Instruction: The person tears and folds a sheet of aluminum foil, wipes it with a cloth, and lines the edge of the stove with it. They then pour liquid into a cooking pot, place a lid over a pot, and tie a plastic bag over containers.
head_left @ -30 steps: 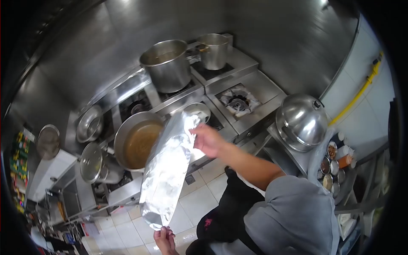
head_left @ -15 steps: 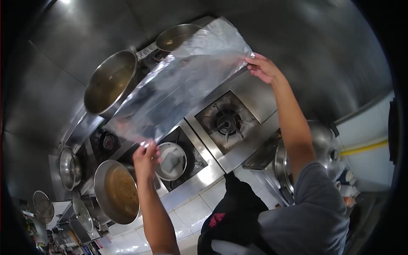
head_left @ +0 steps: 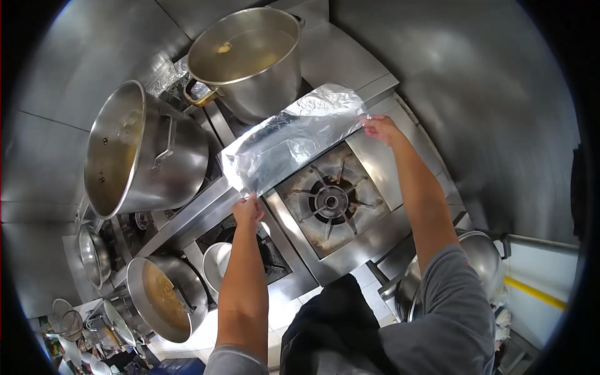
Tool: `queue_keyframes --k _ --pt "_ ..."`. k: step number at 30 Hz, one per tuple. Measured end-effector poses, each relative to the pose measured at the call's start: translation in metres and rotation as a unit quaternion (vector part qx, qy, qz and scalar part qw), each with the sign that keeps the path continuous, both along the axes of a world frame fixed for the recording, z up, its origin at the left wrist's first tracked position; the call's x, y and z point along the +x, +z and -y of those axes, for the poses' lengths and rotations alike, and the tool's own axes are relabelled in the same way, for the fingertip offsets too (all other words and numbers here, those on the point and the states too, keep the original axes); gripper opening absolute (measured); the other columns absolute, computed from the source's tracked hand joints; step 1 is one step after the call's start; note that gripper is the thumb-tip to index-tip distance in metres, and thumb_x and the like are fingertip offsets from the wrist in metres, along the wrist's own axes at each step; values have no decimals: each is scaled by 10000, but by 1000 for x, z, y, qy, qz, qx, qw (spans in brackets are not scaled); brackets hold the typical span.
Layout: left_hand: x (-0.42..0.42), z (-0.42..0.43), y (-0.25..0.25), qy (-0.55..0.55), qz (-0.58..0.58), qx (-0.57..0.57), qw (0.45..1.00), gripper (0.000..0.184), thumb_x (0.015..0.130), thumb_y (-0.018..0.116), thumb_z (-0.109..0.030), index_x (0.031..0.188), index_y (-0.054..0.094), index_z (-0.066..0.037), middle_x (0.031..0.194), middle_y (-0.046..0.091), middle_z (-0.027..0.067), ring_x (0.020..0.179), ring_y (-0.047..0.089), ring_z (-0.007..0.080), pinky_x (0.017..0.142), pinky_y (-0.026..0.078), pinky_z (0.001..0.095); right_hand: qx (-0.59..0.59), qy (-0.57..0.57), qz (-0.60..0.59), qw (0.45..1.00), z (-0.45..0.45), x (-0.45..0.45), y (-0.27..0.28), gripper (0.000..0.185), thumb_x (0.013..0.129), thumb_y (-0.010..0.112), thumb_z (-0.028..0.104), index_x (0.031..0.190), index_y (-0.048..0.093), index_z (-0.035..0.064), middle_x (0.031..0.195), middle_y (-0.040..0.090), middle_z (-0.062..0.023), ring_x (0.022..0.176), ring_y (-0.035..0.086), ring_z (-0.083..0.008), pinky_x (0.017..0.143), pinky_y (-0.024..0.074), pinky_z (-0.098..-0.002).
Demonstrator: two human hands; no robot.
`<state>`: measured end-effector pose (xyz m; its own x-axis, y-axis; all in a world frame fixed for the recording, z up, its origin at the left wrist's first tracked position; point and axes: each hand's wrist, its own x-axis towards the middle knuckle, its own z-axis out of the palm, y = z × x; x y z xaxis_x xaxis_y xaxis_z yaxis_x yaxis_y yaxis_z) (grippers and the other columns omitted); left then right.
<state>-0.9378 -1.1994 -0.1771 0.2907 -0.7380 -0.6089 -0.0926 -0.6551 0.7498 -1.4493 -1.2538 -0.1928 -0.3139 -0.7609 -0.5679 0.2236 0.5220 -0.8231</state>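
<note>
A wide sheet of aluminium foil (head_left: 297, 139) stretches between my two hands, lying along the raised steel ledge behind the front burners. My left hand (head_left: 248, 210) pinches its near left corner. At the right end, my right hand (head_left: 380, 129) grips the other near corner between thumb and fingers. The far side of the foil is crumpled and reaches the base of a tall stockpot (head_left: 259, 87) with liquid in it. Just in front of the foil sits a bare gas burner (head_left: 331, 201). A white-looking pot (head_left: 217, 262) stands below my left forearm, partly hidden by it.
Another large stockpot (head_left: 178, 165) stands to the left, its side handle facing me. A pan of brown liquid (head_left: 159, 294) is nearer at the left, with a metal bowl (head_left: 94, 256) beyond it. Large steel lids or pots (head_left: 478, 265) are by my right elbow.
The foil has come down from mid-air onto the ledge, and both hands have lowered with it. My view has shifted, so the stockpots show more fully.
</note>
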Motion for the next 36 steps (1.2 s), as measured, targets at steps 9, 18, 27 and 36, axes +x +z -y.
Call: queue_keyframes --k 9,18,27,36 --pt "6 24 -32 32 13 24 999 265 876 775 -220 806 611 -25 674 610 60 523 571 162 442 480 341 80 116 -187 972 32 0 -23 278 809 831 257 955 704 58 841 709 -23 633 603 -105 549 487 -270" --pt "12 26 -42 -6 70 27 997 272 843 781 -178 800 591 12 617 603 83 434 550 159 339 376 305 169 119 -473 856 40 23 0 428 725 857 423 999 726 121 1106 736 -92 1084 685 -280 918 536 -416" --pt "4 33 -42 -38 181 34 982 284 844 782 -197 884 611 26 660 648 101 491 609 172 397 440 318 176 160 -464 853 38 29 15 567 787 797 471 1183 682 83 1236 686 -143 1181 642 -321 962 537 -440" --pt "29 40 -98 -72 281 35 956 406 798 795 -361 874 656 12 814 706 172 737 698 320 705 548 410 159 110 -449 872 34 31 0 483 757 815 452 1080 693 114 1165 716 -103 1116 672 -306 932 540 -431"
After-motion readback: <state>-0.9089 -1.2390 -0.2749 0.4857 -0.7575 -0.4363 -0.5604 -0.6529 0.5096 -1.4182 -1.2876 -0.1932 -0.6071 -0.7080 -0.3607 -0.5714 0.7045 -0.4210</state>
